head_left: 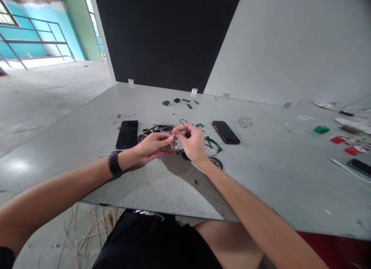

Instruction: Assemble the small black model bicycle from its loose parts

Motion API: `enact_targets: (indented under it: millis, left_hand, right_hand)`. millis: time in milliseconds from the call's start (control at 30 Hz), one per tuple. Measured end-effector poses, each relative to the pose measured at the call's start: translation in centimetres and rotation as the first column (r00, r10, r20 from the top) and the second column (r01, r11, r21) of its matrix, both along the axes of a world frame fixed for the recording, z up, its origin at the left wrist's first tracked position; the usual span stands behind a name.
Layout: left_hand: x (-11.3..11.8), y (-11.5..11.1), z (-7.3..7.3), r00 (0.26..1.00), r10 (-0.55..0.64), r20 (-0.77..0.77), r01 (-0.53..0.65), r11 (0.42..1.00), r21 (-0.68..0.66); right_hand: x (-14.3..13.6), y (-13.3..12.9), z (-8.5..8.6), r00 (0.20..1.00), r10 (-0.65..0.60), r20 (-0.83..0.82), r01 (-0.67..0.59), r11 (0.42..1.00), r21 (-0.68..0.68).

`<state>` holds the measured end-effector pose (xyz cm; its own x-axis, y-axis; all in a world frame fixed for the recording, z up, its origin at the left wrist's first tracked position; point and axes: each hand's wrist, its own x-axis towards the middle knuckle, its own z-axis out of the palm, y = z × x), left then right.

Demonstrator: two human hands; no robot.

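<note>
Both hands are working near the centre of the frame, above the bench point(139, 192). Left hand point(149, 148) is coming in from the lower left, wearing a black wristband point(115, 163); its thumb and fingers are pinching a small silvery part point(174, 142). Right hand point(194, 142) is meeting it from the lower right, its thumb and fingertips closing on the upper end of the same part; exact contact is being partly hidden by the fingers. A black piece point(183, 154) is showing just under the right hand; cannot tell whether it is resting or held. Black bicycle-like parts point(158, 128) are lying just behind the left hand, a thin ring point(183, 121) behind the right. A curved green part point(216, 144) and a spoked wheel point(218, 163) are lying right of centre. Two phones are flanking the work: left phone point(127, 134), right phone point(226, 132).
</note>
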<state>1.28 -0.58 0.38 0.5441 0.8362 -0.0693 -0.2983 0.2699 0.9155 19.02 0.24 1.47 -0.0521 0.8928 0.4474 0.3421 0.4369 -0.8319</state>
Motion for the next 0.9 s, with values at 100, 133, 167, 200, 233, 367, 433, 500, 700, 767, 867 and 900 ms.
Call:
enact_targets:
  millis: [100,133,167,200,233,367,433,500,700,767,867,900]
  left_hand:
    - [0.01,-0.09,0.04,1.000,0.011,-0.015,-0.011,0.999,0.037]
    - [0.02,-0.11,0.03,1.000,0.013,-0.023,-0.011,0.998,0.054]
    - [0.03,-0.12,0.00,1.000,0.015,-0.027,-0.013,0.997,0.071]
    - [0.05,-0.12,-0.04,0.999,0.016,-0.029,-0.014,0.996,0.086]
    - [0.06,-0.10,-0.09,0.999,0.020,-0.026,-0.018,0.995,0.098]
    - [0.12,0.01,-0.23,0.999,0.046,0.005,-0.046,0.993,0.113]
    - [0.13,0.06,-0.19,0.998,0.056,0.007,-0.056,0.993,0.101]
    - [0.13,0.08,-0.11,0.998,0.065,0.003,-0.065,0.994,0.084]
    - [-0.02,0.12,-0.18,0.995,0.097,-0.013,-0.096,0.994,0.047]
    - [-0.05,0.23,-0.39,0.994,0.109,-0.014,-0.108,0.993,0.039]
    - [-0.03,0.42,-0.74,0.989,0.144,0.009,-0.145,0.989,0.036]
    - [-0.03,0.48,-0.83,0.987,0.158,0.021,-0.159,0.987,0.038]
  right_hand:
    - [0.05,0.06,0.00,1.000,-0.017,0.023,0.017,1.000,0.020]
    - [0.08,0.09,-0.01,0.999,-0.023,0.032,0.022,0.999,0.028]
    - [0.11,0.13,-0.01,0.999,-0.028,0.039,0.027,0.999,0.036]
    - [0.14,0.16,-0.01,0.999,-0.033,0.043,0.031,0.999,0.043]
    - [0.17,0.20,-0.02,0.998,-0.034,0.045,0.032,0.998,0.050]
    - [0.28,0.24,0.04,0.999,-0.027,0.034,0.025,0.997,0.068]
    - [0.35,0.22,0.14,0.999,-0.021,0.037,0.018,0.998,0.067]
    - [0.43,0.20,0.26,0.999,-0.010,0.043,0.007,0.998,0.059]
    - [0.64,0.47,0.31,0.998,-0.010,0.065,0.005,0.997,0.082]
    - [0.70,0.64,0.22,0.997,-0.016,0.071,0.009,0.995,0.099]
    - [0.77,0.75,0.15,0.996,-0.022,0.082,0.011,0.992,0.128]
    - [0.79,0.74,0.15,0.996,-0.022,0.085,0.011,0.991,0.135]
